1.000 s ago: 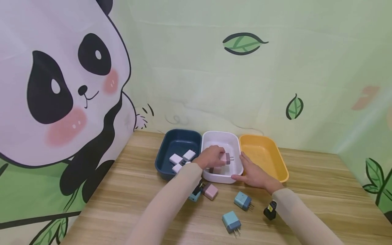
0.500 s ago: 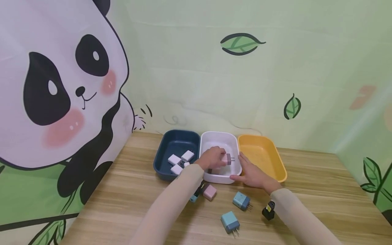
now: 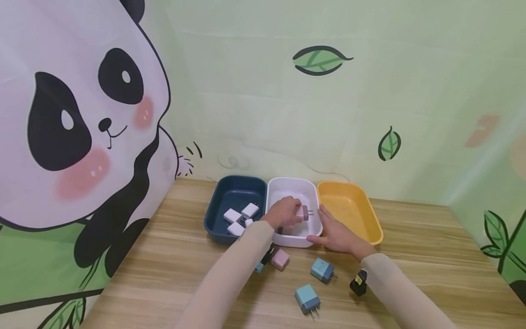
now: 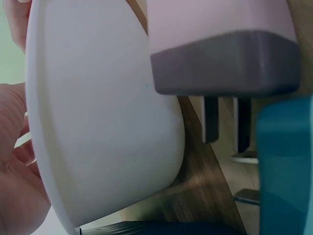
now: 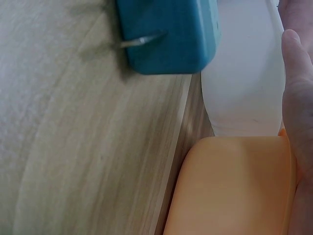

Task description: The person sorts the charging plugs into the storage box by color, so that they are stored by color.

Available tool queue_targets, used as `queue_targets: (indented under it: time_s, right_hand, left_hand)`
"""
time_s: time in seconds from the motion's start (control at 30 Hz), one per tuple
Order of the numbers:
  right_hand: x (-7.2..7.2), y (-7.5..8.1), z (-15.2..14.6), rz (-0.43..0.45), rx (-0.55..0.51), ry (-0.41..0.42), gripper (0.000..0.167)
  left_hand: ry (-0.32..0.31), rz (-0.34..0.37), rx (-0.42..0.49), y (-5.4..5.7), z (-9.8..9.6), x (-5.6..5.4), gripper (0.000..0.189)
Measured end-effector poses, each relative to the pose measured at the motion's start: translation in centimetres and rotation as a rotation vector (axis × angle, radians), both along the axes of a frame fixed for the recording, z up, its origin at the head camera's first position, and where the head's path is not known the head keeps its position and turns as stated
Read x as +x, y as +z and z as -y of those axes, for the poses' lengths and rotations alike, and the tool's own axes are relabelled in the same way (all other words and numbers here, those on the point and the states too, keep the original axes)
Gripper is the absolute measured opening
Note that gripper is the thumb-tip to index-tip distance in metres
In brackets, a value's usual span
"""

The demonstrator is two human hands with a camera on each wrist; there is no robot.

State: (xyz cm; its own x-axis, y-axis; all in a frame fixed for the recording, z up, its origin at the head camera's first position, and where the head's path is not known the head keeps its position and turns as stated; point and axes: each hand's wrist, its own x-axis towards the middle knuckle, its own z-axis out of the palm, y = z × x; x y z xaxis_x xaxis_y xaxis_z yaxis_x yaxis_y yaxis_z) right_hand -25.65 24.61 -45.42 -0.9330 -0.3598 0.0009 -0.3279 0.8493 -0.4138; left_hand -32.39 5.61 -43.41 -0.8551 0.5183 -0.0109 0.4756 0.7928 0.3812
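Note:
My left hand (image 3: pixel 283 212) reaches into the white tub (image 3: pixel 292 183) and pinches a pink charger plug (image 3: pixel 302 213) with a grey end, its prongs pointing right. Under that hand another pink plug (image 3: pixel 287 229) is partly covered. My right hand (image 3: pixel 339 233) rests over the adjoining rims of the white and yellow tubs, fingers fairly straight, thumb against the white tub's front corner. In the left wrist view, a pink-and-grey plug (image 4: pixel 225 68) on the table looms large before the white tub's wall (image 4: pixel 107 112).
The navy tub (image 3: pixel 242 181) at left holds several white plugs (image 3: pixel 236 228). The yellow tub (image 3: pixel 345 194) stands at right. In front lie a pink plug (image 3: pixel 280 259), teal plugs (image 3: pixel 322 269) and a black plug (image 3: pixel 359 283); the left sleeve (image 3: pixel 234 269) partly hides others.
The scene shifts slightly left as the head camera turns. Both hands keep nearly the same positions, the left still pinching the pink plug.

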Motion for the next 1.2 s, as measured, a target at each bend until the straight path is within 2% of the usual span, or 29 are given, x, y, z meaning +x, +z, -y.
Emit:
queue_targets:
  time_s: [0.1,0.23,0.53,0.73,0.87,1.07,1.2]
  right_hand:
    - [-0.1,-0.1,0.0,-0.002,0.002,0.002,0.106]
    - [-0.1,-0.2,-0.1,0.002,0.009,-0.001,0.108]
    - [-0.2,-0.2,-0.1,0.019,0.014,-0.023,0.109]
    - [-0.3,-0.2,0.0,0.028,0.013,-0.019,0.107]
    - [-0.3,-0.3,0.0,0.028,0.016,-0.016,0.106]
    - [-0.3,-0.2,0.0,0.03,0.017,-0.017,0.108]
    - [-0.2,-0.3,0.0,0.019,0.019,-0.013,0.11]
  left_hand:
    - [0.034,0.018,0.026,-0.1,0.2,-0.1,0.045]
    - [0.032,0.018,0.047,0.0,0.7,0.0,0.042]
    - [-0.118,0.01,0.052,1.0,2.8,0.9,0.037]
    - [-0.187,0.04,0.067,2.0,4.2,2.4,0.037]
    - [-0.243,0.026,0.055,2.4,5.1,3.7,0.037]
    - [-0.314,0.009,0.062,2.1,6.4,5.7,0.035]
    - [-0.347,0.003,0.064,1.8,7.0,6.6,0.034]
